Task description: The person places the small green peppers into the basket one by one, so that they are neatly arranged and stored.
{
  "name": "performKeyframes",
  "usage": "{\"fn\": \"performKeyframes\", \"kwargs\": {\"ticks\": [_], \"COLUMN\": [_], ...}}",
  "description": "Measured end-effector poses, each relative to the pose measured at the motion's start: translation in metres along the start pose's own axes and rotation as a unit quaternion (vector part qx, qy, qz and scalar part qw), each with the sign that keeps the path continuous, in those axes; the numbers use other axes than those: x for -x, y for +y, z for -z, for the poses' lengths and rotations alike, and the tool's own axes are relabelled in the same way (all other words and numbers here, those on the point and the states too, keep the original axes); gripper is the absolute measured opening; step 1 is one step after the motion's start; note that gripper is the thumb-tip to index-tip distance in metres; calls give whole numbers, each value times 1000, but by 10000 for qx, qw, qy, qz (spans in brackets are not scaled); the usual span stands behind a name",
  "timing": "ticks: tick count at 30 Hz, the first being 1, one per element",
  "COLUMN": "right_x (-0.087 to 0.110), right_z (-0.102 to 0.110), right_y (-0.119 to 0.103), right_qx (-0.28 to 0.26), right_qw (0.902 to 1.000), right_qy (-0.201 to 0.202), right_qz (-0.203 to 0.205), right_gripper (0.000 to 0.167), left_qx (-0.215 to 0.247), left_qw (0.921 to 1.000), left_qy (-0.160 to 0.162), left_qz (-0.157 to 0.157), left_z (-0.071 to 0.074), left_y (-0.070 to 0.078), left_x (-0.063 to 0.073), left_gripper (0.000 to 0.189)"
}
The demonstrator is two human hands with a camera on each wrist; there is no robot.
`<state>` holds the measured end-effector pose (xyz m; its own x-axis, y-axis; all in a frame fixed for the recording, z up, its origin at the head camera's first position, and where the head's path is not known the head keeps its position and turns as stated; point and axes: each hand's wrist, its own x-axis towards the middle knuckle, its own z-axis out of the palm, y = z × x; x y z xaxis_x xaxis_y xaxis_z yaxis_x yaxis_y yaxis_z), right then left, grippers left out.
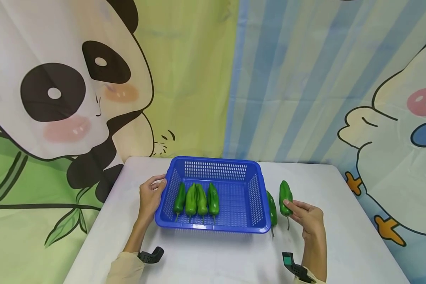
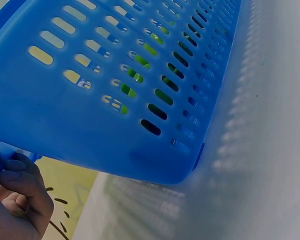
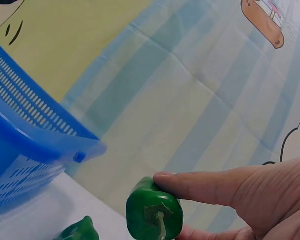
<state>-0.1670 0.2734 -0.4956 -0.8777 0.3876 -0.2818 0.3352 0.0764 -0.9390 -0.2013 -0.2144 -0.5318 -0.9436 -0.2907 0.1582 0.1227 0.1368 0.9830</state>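
Note:
A blue plastic basket [image 1: 213, 229] with slotted walls stands on the table, and several green peppers [image 1: 201, 199] lie side by side in its left half. My left hand [image 1: 150, 197] grips the basket's left rim; in the left wrist view its curled fingers [image 2: 27, 187] are at the rim. Between thumb and fingers, my right hand [image 1: 309, 217] pinches a green pepper [image 1: 285, 197] to the right of the basket. That pepper [image 3: 152, 212] shows its stem end in the right wrist view. Another green pepper [image 1: 271, 209] lies beside the basket's right wall, partly hidden by the rim.
The table [image 1: 213, 256] has a white cover. Behind it hangs a curtain [image 1: 195, 79] printed with a panda and a bird. Each wrist wears a dark strap [image 1: 152, 255].

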Motion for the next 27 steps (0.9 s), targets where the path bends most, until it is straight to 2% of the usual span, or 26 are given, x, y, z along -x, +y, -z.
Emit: {"fn": "performKeyframes", "kwargs": {"ticks": [7, 18, 27], "right_x": [5, 11, 12], "right_z": [-1, -6, -12], "right_y": [-10, -17, -23], "right_qx": [-45, -265, -282], "right_qw": [9997, 9986, 9977], "right_qy": [-258, -443, -607], "right_qz": [2, -93, 114], "right_gripper": [70, 71, 63], "left_qx": [-62, 16, -20], "left_qw": [10000, 10000, 10000], "left_qy": [23, -29, 19], "left_qz": [-23, 78, -1], "left_z": [0, 0, -1], "left_y": [0, 0, 0], "left_x": [-1, 1, -1], "left_gripper": [30, 30, 30]}}
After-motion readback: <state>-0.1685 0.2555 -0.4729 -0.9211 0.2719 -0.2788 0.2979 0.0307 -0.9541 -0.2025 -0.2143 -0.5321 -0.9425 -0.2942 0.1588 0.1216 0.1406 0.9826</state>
